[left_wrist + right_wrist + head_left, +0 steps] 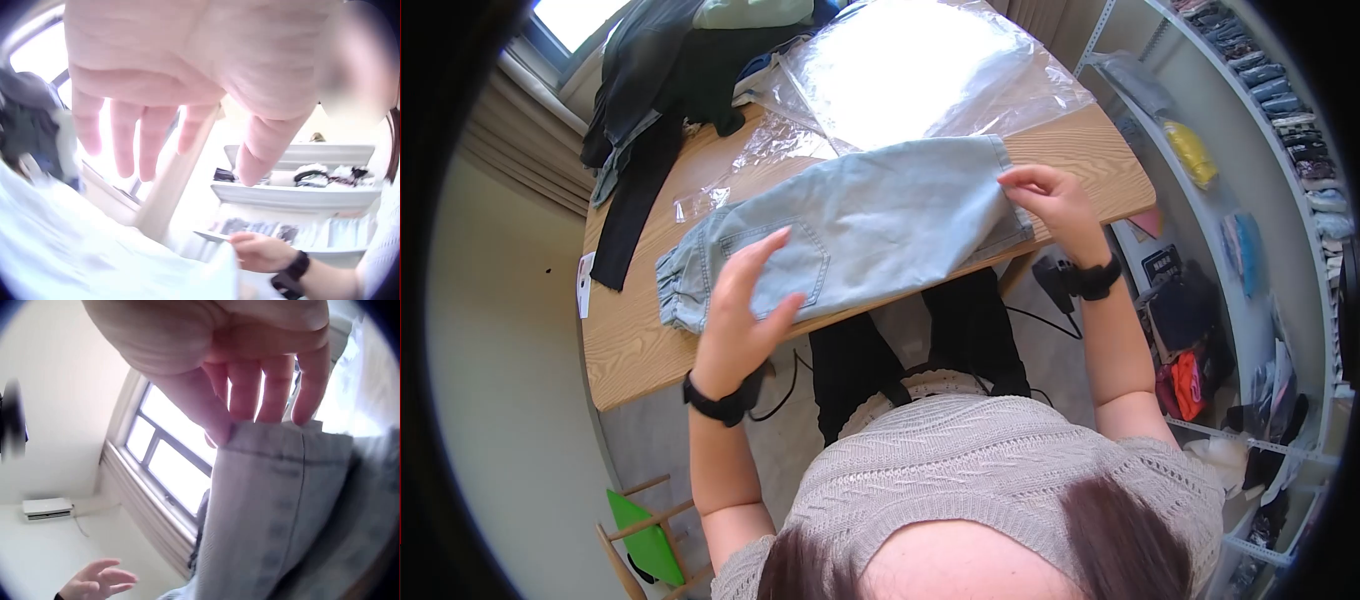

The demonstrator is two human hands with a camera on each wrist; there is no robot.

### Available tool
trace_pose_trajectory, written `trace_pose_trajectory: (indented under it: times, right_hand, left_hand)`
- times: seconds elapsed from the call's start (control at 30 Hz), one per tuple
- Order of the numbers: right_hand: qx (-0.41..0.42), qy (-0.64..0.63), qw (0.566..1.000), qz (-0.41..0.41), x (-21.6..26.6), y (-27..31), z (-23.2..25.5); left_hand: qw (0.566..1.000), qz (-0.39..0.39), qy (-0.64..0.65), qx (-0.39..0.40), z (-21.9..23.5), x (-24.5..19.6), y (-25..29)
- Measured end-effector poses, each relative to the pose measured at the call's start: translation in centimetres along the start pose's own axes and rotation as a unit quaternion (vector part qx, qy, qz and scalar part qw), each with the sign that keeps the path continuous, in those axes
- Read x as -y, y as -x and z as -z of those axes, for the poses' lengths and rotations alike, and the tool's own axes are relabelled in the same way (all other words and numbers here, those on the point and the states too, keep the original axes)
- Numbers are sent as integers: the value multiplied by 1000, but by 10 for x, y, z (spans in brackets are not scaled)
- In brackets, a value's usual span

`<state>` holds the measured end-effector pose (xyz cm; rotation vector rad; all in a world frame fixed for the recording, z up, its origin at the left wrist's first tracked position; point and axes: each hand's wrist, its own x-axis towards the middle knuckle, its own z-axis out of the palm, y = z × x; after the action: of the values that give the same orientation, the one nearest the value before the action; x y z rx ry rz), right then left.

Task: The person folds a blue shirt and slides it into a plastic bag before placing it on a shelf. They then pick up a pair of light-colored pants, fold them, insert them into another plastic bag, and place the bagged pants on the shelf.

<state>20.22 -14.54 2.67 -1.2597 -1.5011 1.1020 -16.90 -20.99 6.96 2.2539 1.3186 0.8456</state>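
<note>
Light blue denim trousers (880, 215) lie folded lengthwise along the table's near edge, elastic waist at the left, hems at the right. My right hand (1055, 205) pinches the hem between thumb and fingers; the right wrist view shows the hand (250, 369) at the stitched hem (269, 447). Above the back pocket (775, 265) is my left hand (740, 310), fingers spread and holding nothing. In the left wrist view that hand (187, 81) hangs over the pale cloth (94, 244), apart from it.
Clear plastic bags (920, 80) cover the far part of the wooden table (635, 350). Dark clothes (650, 90) are heaped at the far left. Shelves (1230, 220) with packed garments stand at the right. A green-seated chair (645, 535) is at the lower left.
</note>
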Motion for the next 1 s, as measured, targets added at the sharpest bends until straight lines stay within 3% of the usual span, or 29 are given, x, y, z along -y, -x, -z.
trace_pose_trajectory:
  times: [0.07,0.13,0.2,0.23,0.27,0.33,0.37,0.4,0.43,0.47,0.5,0.53,0.57,0.6,0.67,0.73,0.8,0.83,0.87,0.9,0.93,1.0]
  right_hand:
    - [4,-43,994,98,25,-9,-26]
    - [41,54,975,210,44,-13,-51]
    - [106,44,956,270,48,-11,-69]
    - [110,60,965,232,59,-3,-70]
    - [105,61,965,233,60,-5,-62]
    - [71,90,926,359,56,-13,-37]
    - [62,64,951,296,50,-18,-19]
    - [61,62,952,294,42,-28,-1]
    - [56,149,959,234,33,-38,13]
    - [52,235,955,172,24,-46,20]
    - [50,232,956,173,12,-53,18]
    - [82,334,906,246,-3,-59,15]
    - [112,429,839,314,-8,-63,11]
    - [109,428,839,317,-12,-67,7]
    - [191,581,749,254,-10,-74,-9]
    - [182,578,749,266,-10,-92,-15]
    - [213,544,791,181,4,-115,-15]
    - [227,425,855,193,4,-133,-8]
    - [234,347,900,117,3,-155,-2]
    - [140,323,932,81,-6,-176,5]
    - [-49,343,927,144,-8,-186,7]
    - [-178,351,904,164,-19,-191,19]
  left_hand:
    - [994,-28,105,-27,-40,-27,-32]
    - [988,-54,130,-69,-84,-37,-60]
    - [975,-21,206,-84,-113,-39,-83]
    - [978,67,186,-69,-114,-39,-92]
    - [978,63,186,-67,-114,-35,-98]
    - [957,114,257,-77,-113,-20,-106]
    - [927,119,334,-121,-110,-15,-109]
    - [890,124,407,-164,-107,-11,-110]
    - [864,194,429,-179,-89,-21,-104]
    - [855,192,421,-233,-80,-26,-105]
    - [803,180,497,-275,-75,-21,-109]
    - [743,165,568,-314,-70,-17,-114]
    - [745,163,566,-314,-64,-21,-115]
    - [730,127,573,-349,-56,-27,-116]
    - [716,88,575,-386,-43,-31,-112]
    - [692,72,566,-442,-32,-29,-107]
    - [700,78,539,-462,-24,-39,-103]
    - [700,85,526,-476,-21,-44,-103]
    - [699,93,515,-488,-22,-48,-102]
    - [700,94,514,-488,-24,-49,-101]
    - [698,96,508,-496,-27,-50,-100]
    - [696,96,503,-504,-36,-53,-101]
